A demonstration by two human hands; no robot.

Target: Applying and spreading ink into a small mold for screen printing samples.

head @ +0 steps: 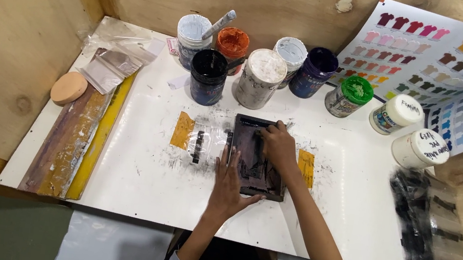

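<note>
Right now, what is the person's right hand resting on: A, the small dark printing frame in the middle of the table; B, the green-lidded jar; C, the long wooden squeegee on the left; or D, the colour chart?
A: the right hand lies on the upper part of the small dark printing frame, while the left hand presses flat at the frame's left edge.

Frame's middle: hidden under the right hand (278, 147), which lies on the small dark screen frame (258, 156).
Frame's near-left edge: covered by the left hand (228, 185).
Black-stained sheets (431, 233): blurred, details unreadable.
Colour chart (445, 69): cut off at the right edge.
Both arms: elbows lost below the bottom edge.
</note>
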